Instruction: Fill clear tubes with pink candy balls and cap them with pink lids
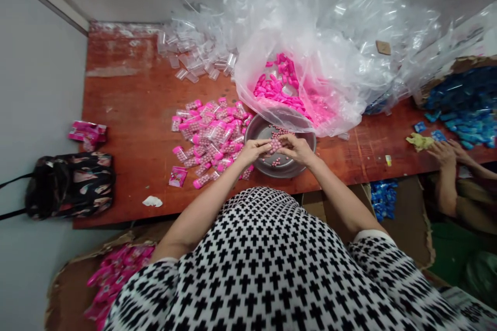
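Over a round metal bowl [285,171], my two hands meet with their fingertips close together. A cluster of small pink balls [275,145] sits between them; whether a clear tube encloses it is too small to tell. My left hand [253,151] has its fingers pinched at the cluster's left side. My right hand [298,148] curls its fingers round the balls from the right. More loose pink balls lie in the bowl beneath. Just left of the bowl is a heap of clear tubes with pink caps [212,137], filled with pink balls.
An open plastic bag of pink caps [277,85] leans over the bowl's far rim. Clear empty tubes [198,54] lie behind. At left are a pink packet [177,176] and a dark patterned bag [72,186]. Another person's hands [444,154] work at right near blue pieces [471,108].
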A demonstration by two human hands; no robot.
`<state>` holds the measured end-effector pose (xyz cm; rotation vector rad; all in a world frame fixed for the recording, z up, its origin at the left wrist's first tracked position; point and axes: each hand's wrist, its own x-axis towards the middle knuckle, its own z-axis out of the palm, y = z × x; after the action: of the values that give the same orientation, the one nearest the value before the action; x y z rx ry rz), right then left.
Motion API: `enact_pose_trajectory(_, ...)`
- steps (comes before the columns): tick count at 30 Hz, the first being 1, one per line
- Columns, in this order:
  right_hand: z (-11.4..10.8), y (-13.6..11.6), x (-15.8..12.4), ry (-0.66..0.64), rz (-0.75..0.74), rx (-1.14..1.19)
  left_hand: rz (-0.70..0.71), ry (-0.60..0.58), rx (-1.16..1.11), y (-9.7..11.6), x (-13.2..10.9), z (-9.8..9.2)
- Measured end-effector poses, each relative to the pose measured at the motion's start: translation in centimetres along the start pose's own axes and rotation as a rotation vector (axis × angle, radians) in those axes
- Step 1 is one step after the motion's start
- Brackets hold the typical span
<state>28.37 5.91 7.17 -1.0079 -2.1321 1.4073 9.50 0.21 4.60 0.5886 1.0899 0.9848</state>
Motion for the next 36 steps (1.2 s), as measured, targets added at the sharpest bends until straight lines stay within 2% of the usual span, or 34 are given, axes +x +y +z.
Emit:
enact_pose_trajectory(7, 0.0, 0.7, 0.6, -0.009, 0.062, 0.157, 0.02, -0.014, 0.024, 0.5, 1.5, 0.2)
enact_pose_trajectory(12, -0.7, 2.0, 0.9, -0.041, 0.006, -0.047, 0.012, 0.062, 0.13, 0.0, 2.2, -0.7)
enact_pose_trajectory(14, -1.0, 2.6, 0.8, -0.013, -0.003, -0.099, 0.031, 0.1, 0.144, -0.2, 2.5, -1.0)
enact_pose_trajectory(20, -0.9, 2.8, 1.7, 0.077, -0.15, -0.133, 0.035, 0.088, 0.056, 0.4, 2.6, -0.5)
enact_pose_trajectory(25, -0.2, 2.5, 2.2, 0.079, -0.125, -0.061, 0.024, 0.072, -0.036, 0.8, 2.8, 0.1)
enact_pose_trajectory(29, -0.4, 2.3, 2.4, 0.034, -0.061, -0.003, 0.043, 0.051, 0.024, 0.5, 3.1, -0.3)
enact_pose_trajectory(32, -0.8, 2.0, 2.5, -0.048, -0.08, -0.041, 0.021, 0.02, 0.099, 0.3, 3.2, -0.7)
enact_pose_trajectory(36, -1.2, 1.4, 2.6, -0.143, -0.079, -0.023, -0.025, -0.015, 0.048, 0.7, 3.3, -1.1)
